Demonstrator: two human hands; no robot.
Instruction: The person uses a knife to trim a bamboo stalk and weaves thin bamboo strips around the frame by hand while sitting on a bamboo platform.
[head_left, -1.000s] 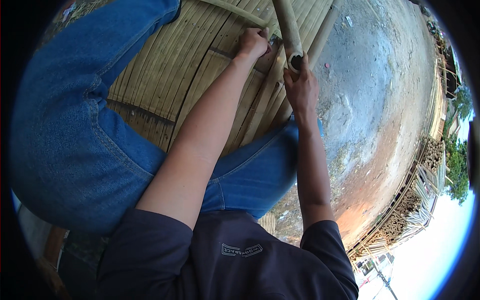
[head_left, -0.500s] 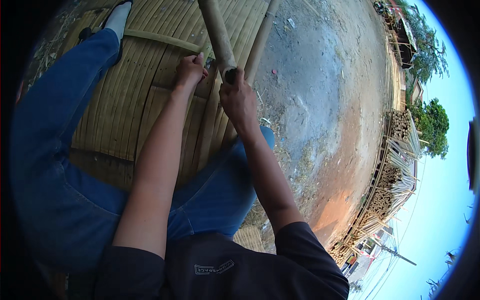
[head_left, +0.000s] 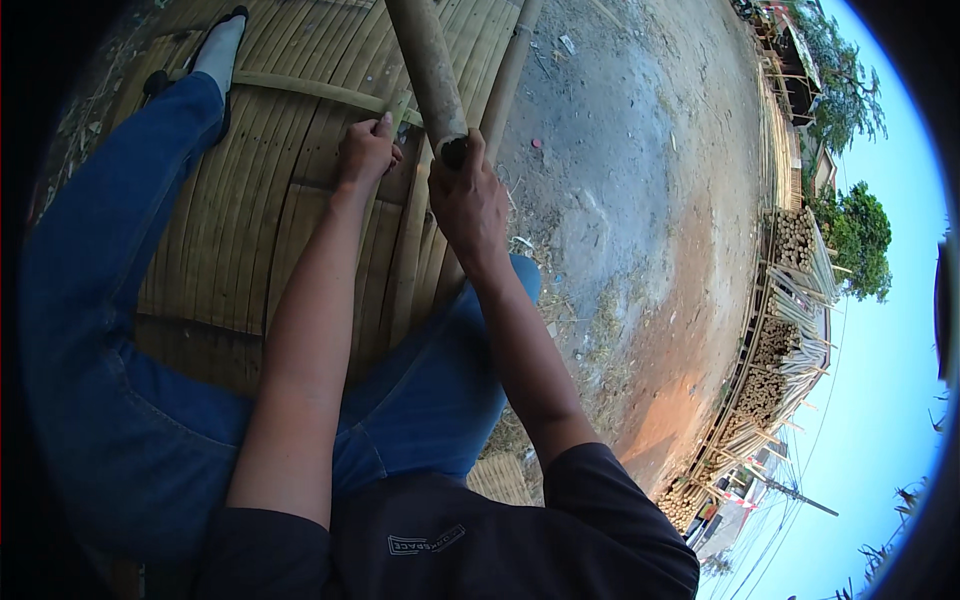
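Observation:
A thick, hollow bamboo pole (head_left: 425, 70) comes in from the top, its dark open end towards me. My right hand (head_left: 472, 205) is closed at that end, its index finger along the rim; the palm side is hidden. Just left of the pole, my left hand (head_left: 366, 156) is closed with its thumb up, pinching a narrow greenish bamboo strip (head_left: 398, 106). Its lower part is hidden in the fingers. Beyond the hand, a long pale bamboo strip (head_left: 310, 88) runs from near my foot across to the pole.
I sit on a slatted bamboo platform (head_left: 230, 200), edged on the right by another bamboo pole (head_left: 513, 70). My left leg (head_left: 140, 190) stretches along the left side. Bare earth ground (head_left: 620, 200) lies to the right, with stacked bamboo poles (head_left: 775, 345) farther off.
My left hand has drawn slightly towards me and left, showing more of the narrow strip above its thumb. The right hand remains at the pole's end. The whole view has shifted a little.

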